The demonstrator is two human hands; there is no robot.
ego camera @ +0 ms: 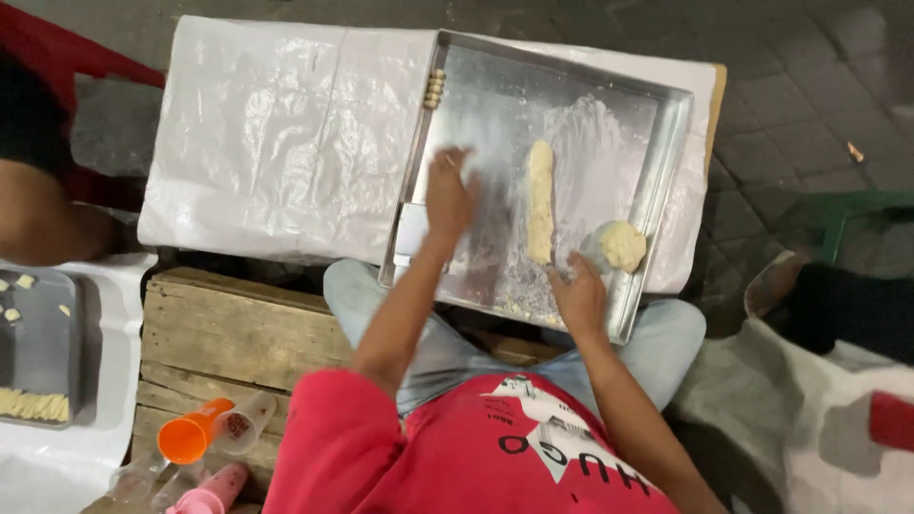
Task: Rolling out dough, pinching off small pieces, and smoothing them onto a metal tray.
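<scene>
Head view, looking down on a seated person in a red shirt and jeans.

Metal tray (666, 143) lies on a bench covered with white plastic sheet (267, 143). Tray floor is dusted with flour. One dough log (540, 202), pale and long, lies roughly mid-tray, pointing away from the person. A dough lump (622, 245), unshaped, sits at the tray's right rim, just beside the right hand.

Left hand (447, 195): blurred, fingers spread flat on the floured tray floor, left of the log, grasping nothing. Right hand (578, 295): open, at the near end of the log, fingertips near or touching it; contact cannot be told. It holds nothing.

Judged progress: one log rolled, one lump not yet shaped.

Other containers: a dark tray (38, 343) at far left holds a row of cut pale pieces along its near edge and a few scattered ones. On a wooden crate (228, 333) lie an orange cup (190, 436) and clear cup (249, 421), on their sides; contents cannot be told.
</scene>
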